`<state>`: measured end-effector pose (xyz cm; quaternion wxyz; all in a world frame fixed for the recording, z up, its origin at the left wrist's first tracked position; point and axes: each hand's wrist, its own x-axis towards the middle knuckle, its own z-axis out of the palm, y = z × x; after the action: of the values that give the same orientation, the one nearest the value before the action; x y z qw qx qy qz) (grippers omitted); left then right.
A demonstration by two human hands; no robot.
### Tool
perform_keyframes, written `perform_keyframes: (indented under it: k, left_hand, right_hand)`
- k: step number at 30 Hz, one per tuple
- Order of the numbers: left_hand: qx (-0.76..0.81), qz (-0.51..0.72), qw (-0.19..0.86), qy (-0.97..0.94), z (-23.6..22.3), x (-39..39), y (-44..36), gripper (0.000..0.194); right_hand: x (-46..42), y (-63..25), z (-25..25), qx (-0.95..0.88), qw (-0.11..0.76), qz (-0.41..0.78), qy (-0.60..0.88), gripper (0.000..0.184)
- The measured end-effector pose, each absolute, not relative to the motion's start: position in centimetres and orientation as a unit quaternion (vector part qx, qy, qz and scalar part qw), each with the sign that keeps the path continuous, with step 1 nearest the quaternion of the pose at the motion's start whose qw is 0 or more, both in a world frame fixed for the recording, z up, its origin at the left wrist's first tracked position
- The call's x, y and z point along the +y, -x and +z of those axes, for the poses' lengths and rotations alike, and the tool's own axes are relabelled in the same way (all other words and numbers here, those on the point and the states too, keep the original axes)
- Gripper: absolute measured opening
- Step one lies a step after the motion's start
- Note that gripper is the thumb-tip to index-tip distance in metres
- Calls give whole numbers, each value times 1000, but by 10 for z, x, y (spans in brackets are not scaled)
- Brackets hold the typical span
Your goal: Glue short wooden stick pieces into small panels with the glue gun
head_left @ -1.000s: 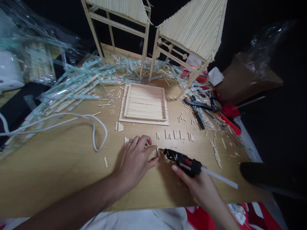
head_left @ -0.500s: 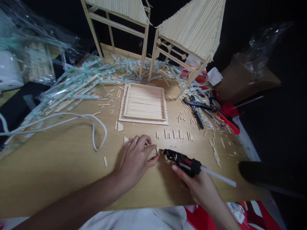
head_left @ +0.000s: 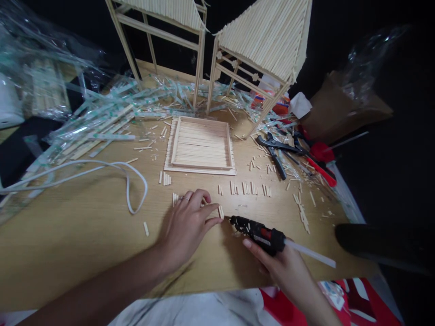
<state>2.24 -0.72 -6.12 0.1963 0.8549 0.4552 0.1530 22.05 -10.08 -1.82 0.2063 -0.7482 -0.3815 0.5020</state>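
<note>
1. Small sticks (head_left: 220,212) lie pinched between thumb and index fingertips, at 2 o'clock from the left hand (head_left: 185,226).
2. The right hand (head_left: 283,267) grips the glue gun (head_left: 260,235), its nozzle just beside the sticks' 4 o'clock side.
3. Stick tray (head_left: 201,145): beyond, between 11 and 12 o'clock.

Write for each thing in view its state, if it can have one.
Left hand: pinching short sticks
Short sticks: between thumb and finger
Right hand: gripping glue gun
Glue gun: nozzle towards short sticks; power unclear
Glue stick: protruding from gun's back
White cable: looped, slack
Framed stick panel: flat, open-topped
Roofed stick model: upright
Black tool: handles apart
</note>
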Motion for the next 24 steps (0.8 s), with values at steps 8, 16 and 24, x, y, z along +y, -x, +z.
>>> perform_keyframes:
  k: [8,16,24]
  left_hand:
    - [459,151,207,-851,-59,-6,-23,22]
    - [458,161,200,-851,-63,-8,-23,19]
    - [454,154,205,-853,-60,-8,-23,10]
  right_hand:
    - [-107,-224,-16,-408,211,493,739,34]
    - [-87,-217,-39,-464,331,365,737,21]
    - [-62,-202,-55,-565,303,326,695,13]
